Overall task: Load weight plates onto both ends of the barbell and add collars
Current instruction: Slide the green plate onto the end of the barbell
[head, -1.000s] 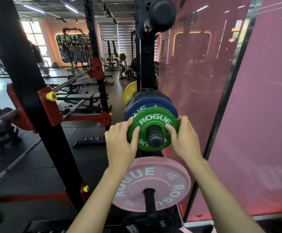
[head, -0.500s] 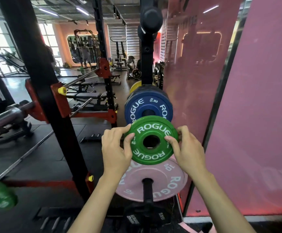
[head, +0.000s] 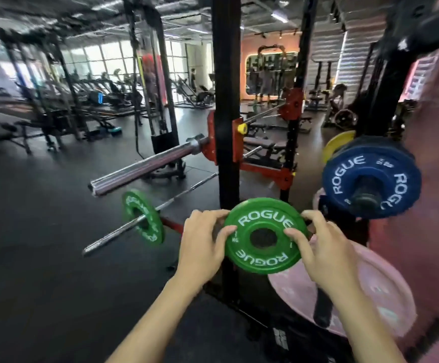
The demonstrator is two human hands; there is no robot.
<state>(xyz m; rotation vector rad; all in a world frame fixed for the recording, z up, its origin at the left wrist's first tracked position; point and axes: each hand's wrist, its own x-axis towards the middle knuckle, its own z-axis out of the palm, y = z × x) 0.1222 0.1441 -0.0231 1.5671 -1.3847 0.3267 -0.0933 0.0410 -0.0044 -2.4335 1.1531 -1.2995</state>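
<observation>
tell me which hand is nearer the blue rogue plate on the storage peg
Right. The right hand grips the held green plate just below-left of the blue plate; the left hand grips the green plate's far side, farther away.

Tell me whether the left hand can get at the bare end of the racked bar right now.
Probably not yet: the left hand and right hand both grip the green plate, and the bar end lies well off to the left.

— What can you read on the green plate (head: 265, 235) between your hands?
— "ROGUE" twice, white, plus "KG".
— And up to your right?
— The blue plate (head: 371, 177) says "ROGUE" twice; its small marking is blurred.
</observation>
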